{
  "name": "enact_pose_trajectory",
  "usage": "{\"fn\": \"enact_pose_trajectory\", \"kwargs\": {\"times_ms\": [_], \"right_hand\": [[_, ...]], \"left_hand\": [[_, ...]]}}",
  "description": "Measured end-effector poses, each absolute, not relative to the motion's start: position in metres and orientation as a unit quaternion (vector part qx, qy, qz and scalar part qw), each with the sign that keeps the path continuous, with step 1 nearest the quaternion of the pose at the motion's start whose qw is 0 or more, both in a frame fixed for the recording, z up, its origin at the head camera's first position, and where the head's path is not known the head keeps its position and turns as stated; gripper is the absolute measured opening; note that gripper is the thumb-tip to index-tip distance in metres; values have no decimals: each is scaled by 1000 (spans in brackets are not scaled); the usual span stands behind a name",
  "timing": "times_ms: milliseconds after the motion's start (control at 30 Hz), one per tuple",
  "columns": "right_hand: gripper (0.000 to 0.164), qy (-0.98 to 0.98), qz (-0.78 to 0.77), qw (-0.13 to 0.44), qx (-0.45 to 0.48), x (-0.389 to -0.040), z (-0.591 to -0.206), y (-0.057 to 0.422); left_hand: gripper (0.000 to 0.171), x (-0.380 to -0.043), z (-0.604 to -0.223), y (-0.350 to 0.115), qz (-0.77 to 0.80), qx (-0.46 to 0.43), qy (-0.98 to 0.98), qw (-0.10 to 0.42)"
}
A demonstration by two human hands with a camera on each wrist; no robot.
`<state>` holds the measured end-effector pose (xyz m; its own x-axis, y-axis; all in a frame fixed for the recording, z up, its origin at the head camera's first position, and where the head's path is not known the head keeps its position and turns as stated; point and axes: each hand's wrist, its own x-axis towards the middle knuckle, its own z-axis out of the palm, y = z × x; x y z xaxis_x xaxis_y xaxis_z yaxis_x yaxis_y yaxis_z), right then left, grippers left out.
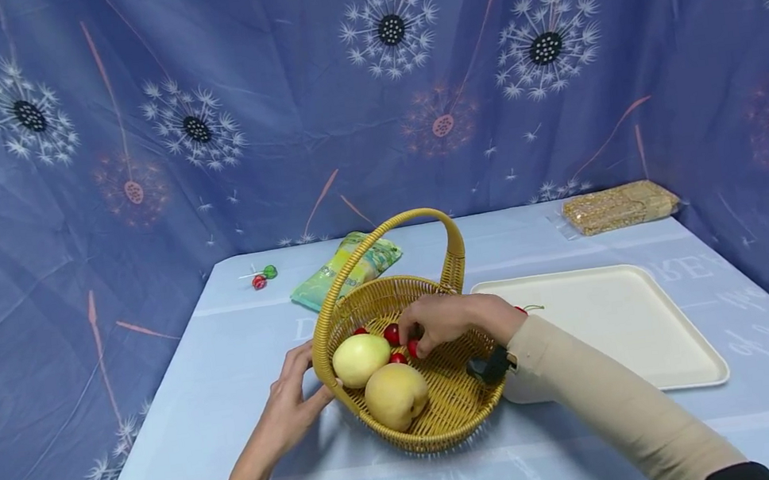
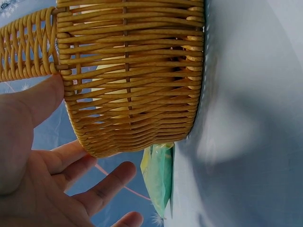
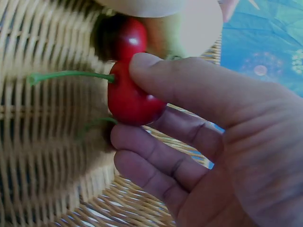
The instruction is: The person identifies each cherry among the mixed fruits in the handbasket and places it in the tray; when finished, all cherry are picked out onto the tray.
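My right hand (image 1: pixel 437 320) reaches inside the yellow wicker basket (image 1: pixel 459 407) and pinches a red cherry (image 3: pixel 125 101) between thumb and fingers. A green stem sticks out from this cherry in the right wrist view. Several other cherries (image 1: pixel 392 333) lie around it in the basket. On the basket's left side sit a smooth pale yellow oval fruit (image 1: pixel 362 360) and a rounder, dimpled yellow fruit (image 1: pixel 397 397). My left hand (image 1: pixel 290 408) touches the basket's outer left side, its thumb (image 2: pixel 47 99) at the rim by the handle and its other fingers loosely extended.
Right of the basket lies a white tray (image 1: pixel 604 325), with a cherry stem (image 1: pixel 534 307) showing above my right wrist. A green snack bag (image 1: pixel 352 268) lies behind the basket. A red lollipop (image 1: pixel 259 282) and a green one (image 1: pixel 269 272) are back left; a packaged tan block (image 1: pixel 618 207) is back right.
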<state>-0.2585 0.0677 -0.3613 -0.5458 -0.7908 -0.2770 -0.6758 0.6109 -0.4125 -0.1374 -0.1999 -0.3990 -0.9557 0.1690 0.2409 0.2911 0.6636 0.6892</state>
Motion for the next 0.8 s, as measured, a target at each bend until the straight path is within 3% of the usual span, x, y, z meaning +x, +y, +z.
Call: {"fn": "enact_pose_trajectory", "kwargs": {"times_ms": [400, 800], "right_hand": [[28, 870, -220, 99, -430, -244, -334, 85], [28, 860, -324, -74, -388, -223, -333, 113]], "left_hand": [[55, -137, -400, -201, -393, -127, -907, 81], [56, -136, -400, -201, -394, -129, -906, 82]]}}
